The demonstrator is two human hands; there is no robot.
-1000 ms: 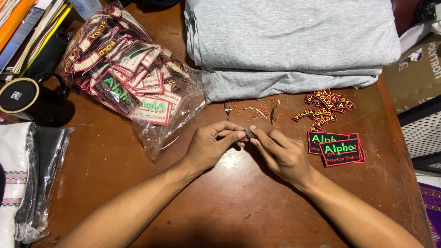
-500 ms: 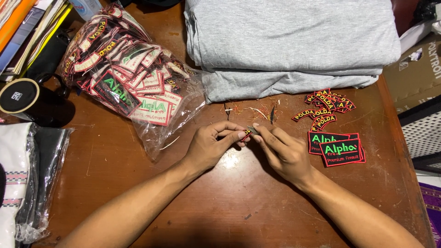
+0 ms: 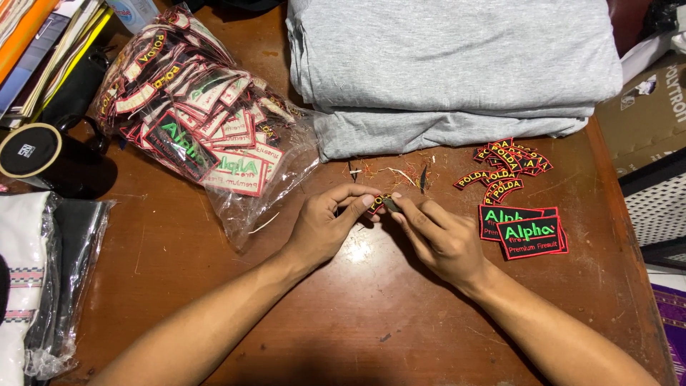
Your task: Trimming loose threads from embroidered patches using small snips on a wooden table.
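My left hand (image 3: 327, 227) and my right hand (image 3: 441, 239) meet over the middle of the brown wooden table (image 3: 357, 314). Between their fingertips they pinch one small curved embroidered patch (image 3: 379, 203), black with red edging; most of it is hidden by the fingers. To the right lies a loose pile of similar small curved patches (image 3: 504, 169) and a short stack of black rectangular patches (image 3: 525, 232) with green lettering and red borders.
A clear plastic bag full of several patches (image 3: 200, 132) lies at the upper left. Folded grey fabric (image 3: 450, 68) fills the back. A black mug (image 3: 43, 159) stands at the left, bagged cloth (image 3: 36, 286) below it. Thread scraps (image 3: 400, 171) lie near the fabric.
Both hands stay in the same spot; the fingers have shifted slightly on the small patch.
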